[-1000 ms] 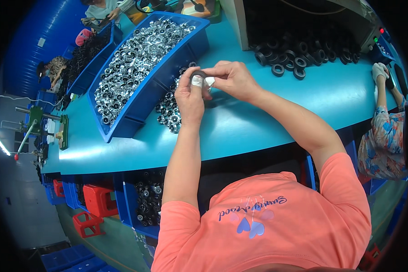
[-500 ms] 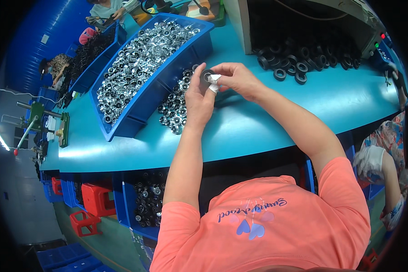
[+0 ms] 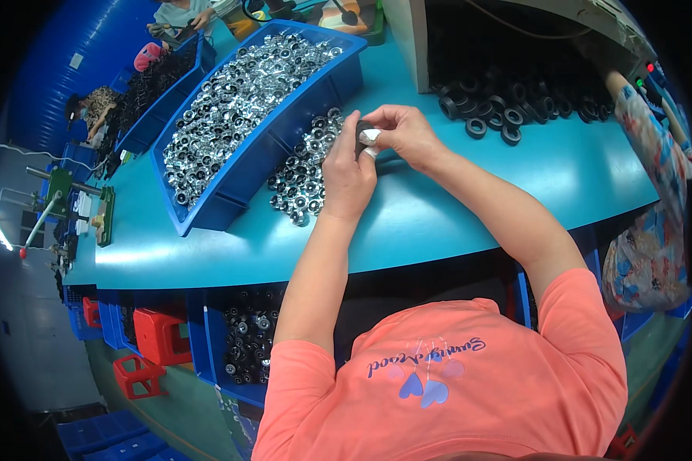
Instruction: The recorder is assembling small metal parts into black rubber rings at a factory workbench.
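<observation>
Over the table, my left hand [image 3: 349,175] is closed around a dark round part [image 3: 362,129], which looks like a black ring or small wheel and is partly covered by the fingers. My right hand [image 3: 412,140] meets it from the right, thumb and fingers pinched on the same part. White wrapping [image 3: 370,137] covers the tip of my right thumb, and more white shows at my left thumb. Just left of my hands lies a loose heap of shiny metal hubs [image 3: 304,175] with dark centres, against a blue bin [image 3: 242,183] full of the same hubs.
Black rings [image 3: 507,117] lie piled at the right, beneath a grey machine housing [image 3: 420,46]. A co-worker's flowered sleeve [image 3: 642,131] reaches in at the far right. Another blue bin [image 3: 142,127] holds black parts. A green hand press [image 3: 60,184] stands left; red stools [image 3: 161,336] are below.
Both hands have shifted slightly, my left hand to the right and more upright. The dark part now shows less of its face. At the right, the co-worker has leaned in with an arm toward the machine.
</observation>
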Motion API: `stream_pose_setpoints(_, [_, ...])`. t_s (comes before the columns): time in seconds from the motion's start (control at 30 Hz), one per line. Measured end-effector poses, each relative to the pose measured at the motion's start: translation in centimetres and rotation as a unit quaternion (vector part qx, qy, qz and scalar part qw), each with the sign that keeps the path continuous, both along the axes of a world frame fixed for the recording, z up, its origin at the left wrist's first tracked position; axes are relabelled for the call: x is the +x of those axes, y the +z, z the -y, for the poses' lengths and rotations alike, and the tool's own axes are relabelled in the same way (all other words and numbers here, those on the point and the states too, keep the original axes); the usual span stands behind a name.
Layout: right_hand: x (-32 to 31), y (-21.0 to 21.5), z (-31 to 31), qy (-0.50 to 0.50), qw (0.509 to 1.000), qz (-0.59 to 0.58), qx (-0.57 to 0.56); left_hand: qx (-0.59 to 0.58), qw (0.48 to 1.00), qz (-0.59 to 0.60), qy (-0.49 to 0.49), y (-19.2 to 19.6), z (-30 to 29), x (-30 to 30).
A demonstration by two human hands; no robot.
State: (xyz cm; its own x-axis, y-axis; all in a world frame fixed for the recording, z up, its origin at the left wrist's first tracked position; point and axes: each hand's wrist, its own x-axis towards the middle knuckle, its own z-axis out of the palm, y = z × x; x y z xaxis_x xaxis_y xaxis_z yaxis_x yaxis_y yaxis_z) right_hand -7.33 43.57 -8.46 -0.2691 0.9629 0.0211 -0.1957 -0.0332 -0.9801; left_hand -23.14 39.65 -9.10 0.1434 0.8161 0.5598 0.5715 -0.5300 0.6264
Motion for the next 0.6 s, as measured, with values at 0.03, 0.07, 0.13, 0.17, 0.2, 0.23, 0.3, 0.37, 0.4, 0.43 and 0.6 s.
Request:
stream_pose_setpoints(0.03, [0.0,0.0,0.0,0.003,1.000,-0.004,-0.001,-0.004,1.000,0.028,-0.014,-0.4,-0.2,-0.1])
stream_pose_setpoints(0.07, [0.2,0.0,-0.1,0.020,1.000,-0.010,-0.015,-0.007,0.998,0.055,-0.029,-0.5,-0.3,-0.1])
stream_pose_setpoints(0.13, [0.8,0.2,-0.5,0.056,0.997,-0.022,-0.042,-0.058,0.988,0.133,-0.052,-0.6,-0.4,-0.2])
stream_pose_setpoints(0.17, [1.1,0.5,-0.5,0.068,0.996,-0.044,-0.047,-0.107,0.975,0.182,-0.062,0.1,-0.2,-0.1])
stream_pose_setpoints(0.2, [1.4,1.1,-0.5,0.079,0.993,-0.067,-0.052,-0.155,0.958,0.230,-0.072,0.7,0.0,0.0])
stream_pose_setpoints(0.23, [1.6,1.4,-0.5,0.091,0.990,-0.090,-0.057,-0.169,0.950,0.251,-0.081,1.2,0.1,0.0])
stream_pose_setpoints(0.3, [1.8,1.4,-0.5,0.094,0.991,-0.081,-0.050,-0.199,0.931,0.291,-0.098,1.9,0.3,-0.1])
stream_pose_setpoints(0.37, [1.7,1.2,-0.6,0.093,0.991,-0.077,-0.052,-0.206,0.928,0.295,-0.098,1.9,0.4,-0.1])
stream_pose_setpoints(0.4, [1.6,1.1,-0.6,0.092,0.992,-0.069,-0.051,-0.209,0.927,0.295,-0.097,1.8,0.4,-0.2])
stream_pose_setpoints(0.43, [1.6,0.8,-0.7,0.092,0.993,-0.061,-0.051,-0.212,0.927,0.295,-0.097,1.7,0.3,-0.2])
stream_pose_setpoints(0.6, [1.5,0.7,-0.8,0.079,0.994,-0.052,-0.054,-0.220,0.926,0.293,-0.093,1.3,0.0,-0.3])
